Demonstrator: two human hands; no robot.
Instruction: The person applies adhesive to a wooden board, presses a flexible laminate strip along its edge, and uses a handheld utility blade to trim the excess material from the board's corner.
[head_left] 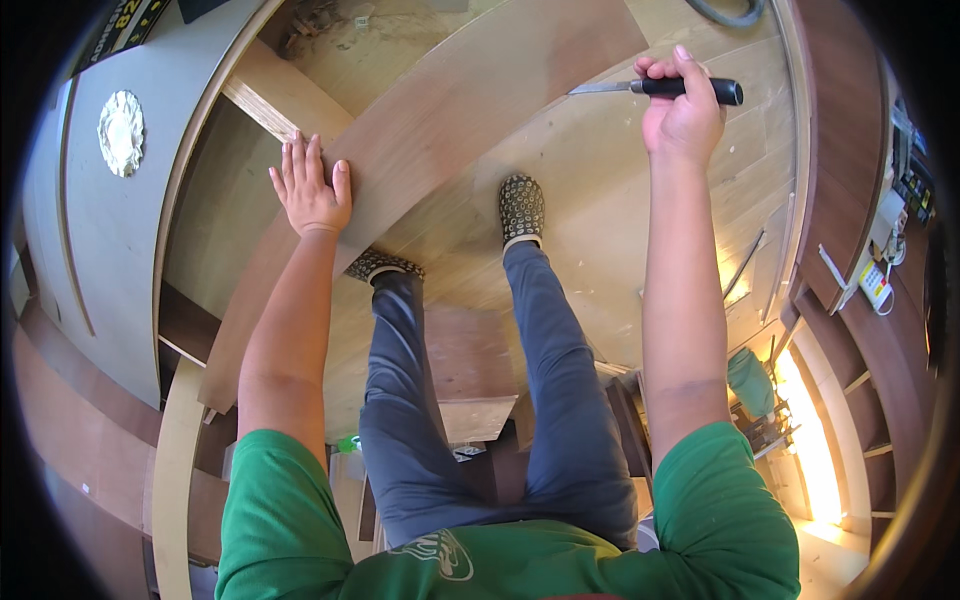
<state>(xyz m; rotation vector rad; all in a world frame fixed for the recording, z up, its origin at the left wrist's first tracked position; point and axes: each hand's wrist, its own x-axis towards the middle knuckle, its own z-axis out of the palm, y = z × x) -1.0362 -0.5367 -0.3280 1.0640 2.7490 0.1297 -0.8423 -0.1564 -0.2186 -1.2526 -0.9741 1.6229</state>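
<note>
Your left hand [312, 190] lies flat and empty on the long veneered board [450, 130], stiff but likely to flex, while your right hand [683, 115] clenches the rigid chisel [660, 88] by its black handle, blade over that board.

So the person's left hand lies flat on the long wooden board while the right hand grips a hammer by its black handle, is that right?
Not quite: the right hand grips a chisel with a black handle, not a hammer. The head view shows its flat metal blade. The left hand does lie flat on the long wooden board.

Bright daylight, glare lower right, fisheye-bent edges
</note>
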